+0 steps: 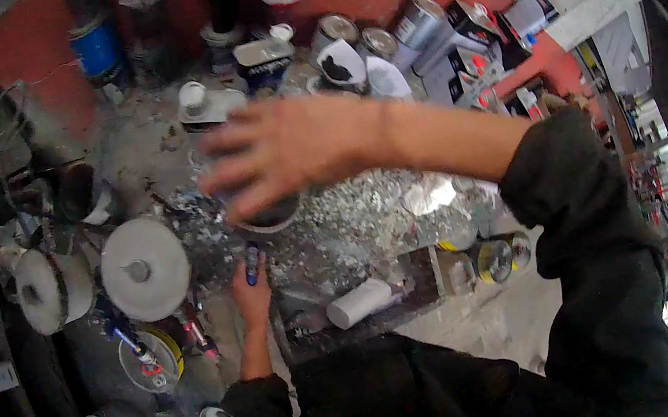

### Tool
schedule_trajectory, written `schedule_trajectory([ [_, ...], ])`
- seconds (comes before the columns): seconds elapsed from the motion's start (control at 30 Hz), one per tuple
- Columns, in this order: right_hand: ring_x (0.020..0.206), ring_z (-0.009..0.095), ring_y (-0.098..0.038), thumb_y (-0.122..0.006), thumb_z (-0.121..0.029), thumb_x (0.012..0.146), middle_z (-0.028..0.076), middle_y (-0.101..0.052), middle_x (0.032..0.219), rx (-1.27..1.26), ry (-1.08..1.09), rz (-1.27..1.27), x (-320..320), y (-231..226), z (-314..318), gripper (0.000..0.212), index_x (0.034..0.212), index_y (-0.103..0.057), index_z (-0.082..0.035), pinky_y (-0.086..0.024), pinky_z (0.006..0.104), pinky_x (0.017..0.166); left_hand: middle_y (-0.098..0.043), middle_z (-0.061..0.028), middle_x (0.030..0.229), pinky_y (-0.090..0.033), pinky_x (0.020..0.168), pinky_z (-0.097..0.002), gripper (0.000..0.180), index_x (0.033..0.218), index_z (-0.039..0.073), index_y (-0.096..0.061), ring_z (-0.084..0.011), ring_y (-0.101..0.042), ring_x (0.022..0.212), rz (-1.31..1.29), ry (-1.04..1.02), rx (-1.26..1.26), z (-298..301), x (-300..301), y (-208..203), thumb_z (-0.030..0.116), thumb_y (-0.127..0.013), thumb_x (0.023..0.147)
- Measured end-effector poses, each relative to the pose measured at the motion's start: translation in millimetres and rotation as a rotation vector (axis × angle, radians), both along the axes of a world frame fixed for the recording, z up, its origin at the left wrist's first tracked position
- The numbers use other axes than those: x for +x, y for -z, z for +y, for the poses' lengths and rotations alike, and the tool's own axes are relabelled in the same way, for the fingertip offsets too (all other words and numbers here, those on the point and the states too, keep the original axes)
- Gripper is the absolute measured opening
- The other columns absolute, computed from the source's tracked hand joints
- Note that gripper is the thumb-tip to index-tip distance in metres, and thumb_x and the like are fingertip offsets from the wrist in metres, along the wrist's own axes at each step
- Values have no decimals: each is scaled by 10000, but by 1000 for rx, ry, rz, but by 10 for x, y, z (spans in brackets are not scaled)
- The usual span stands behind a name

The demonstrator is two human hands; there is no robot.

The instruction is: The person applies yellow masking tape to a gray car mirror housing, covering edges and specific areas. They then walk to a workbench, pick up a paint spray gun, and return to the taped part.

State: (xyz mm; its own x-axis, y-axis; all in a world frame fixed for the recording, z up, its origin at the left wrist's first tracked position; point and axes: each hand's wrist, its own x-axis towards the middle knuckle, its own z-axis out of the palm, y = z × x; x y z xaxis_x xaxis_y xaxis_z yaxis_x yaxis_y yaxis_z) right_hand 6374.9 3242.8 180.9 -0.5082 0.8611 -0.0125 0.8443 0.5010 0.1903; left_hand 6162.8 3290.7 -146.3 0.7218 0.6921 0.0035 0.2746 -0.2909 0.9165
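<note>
My left hand (252, 296) is wrapped round a dark blue handle (252, 263) at the near edge of the paint-spattered bench (336, 217). What the handle belongs to is unclear. My right hand (288, 149) is stretched across above the bench, its fingers spread and blurred by motion, with nothing seen in them. Below its fingers shows part of the rim of a round, dark-filled container (275, 220); the rest is hidden by the hand. Just beyond the fingertips stands a pale bottle with a white cap (194, 99).
Metal cans (419, 19) and paper funnels (340, 63) crowd the back of the bench. Left of my left hand is a round white lid (145, 269), with two spray guns (137, 346) below it. A white paper roll (360, 303) lies close to my body.
</note>
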Motion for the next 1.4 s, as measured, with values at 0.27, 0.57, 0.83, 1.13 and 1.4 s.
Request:
schedule_trajectory([
  [0.27, 1293, 306, -405, -831, -179, 566, 126, -400, 1368, 41, 757, 1211, 308, -440, -913, 998, 1428, -332, -116, -381, 449, 1064, -515, -96, 590, -405, 544, -350, 317, 897, -9, -632, -187, -487, 533, 0, -60, 115, 83, -106, -24, 299, -699, 874],
  [0.57, 1388, 243, -288, -857, -170, 534, 68, -304, 1494, -32, 1201, 1394, 120, 395, -2004, 1122, 1486, -264, -178, -330, 409, 1065, -543, -176, 614, -426, 529, -360, 330, 762, -1, -574, -272, -496, 499, 75, 7, -60, 53, -32, 19, 284, -714, 851],
  [0.83, 1343, 230, -358, -854, -148, 488, 86, -390, 1437, -176, 1140, 1329, -53, 150, -1560, 1112, 1454, -303, -128, -323, 403, 1080, -615, -160, 671, -465, 579, -346, 171, 894, 25, -658, -276, -580, 559, 16, 24, -122, 128, -209, -126, 155, -721, 802],
  [1.13, 1274, 228, -411, -837, -204, 521, 36, -415, 1438, 65, 1224, 1350, -544, 133, -2305, 1035, 1436, -356, -167, -386, 406, 999, -649, -191, 800, -480, 638, -378, 302, 1010, 31, -648, -357, -634, 701, 108, 406, -74, -215, -666, -593, 107, -733, 730],
  [1.4, 1282, 312, -428, -835, -208, 576, 114, -363, 1467, 167, 1337, 1101, -1610, -165, -3865, 1015, 1458, -336, -171, -436, 411, 989, -609, -216, 738, -478, 613, -420, 239, 828, 13, -604, -418, -604, 725, 94, 867, 86, -1360, -627, -1044, 194, -743, 756],
])
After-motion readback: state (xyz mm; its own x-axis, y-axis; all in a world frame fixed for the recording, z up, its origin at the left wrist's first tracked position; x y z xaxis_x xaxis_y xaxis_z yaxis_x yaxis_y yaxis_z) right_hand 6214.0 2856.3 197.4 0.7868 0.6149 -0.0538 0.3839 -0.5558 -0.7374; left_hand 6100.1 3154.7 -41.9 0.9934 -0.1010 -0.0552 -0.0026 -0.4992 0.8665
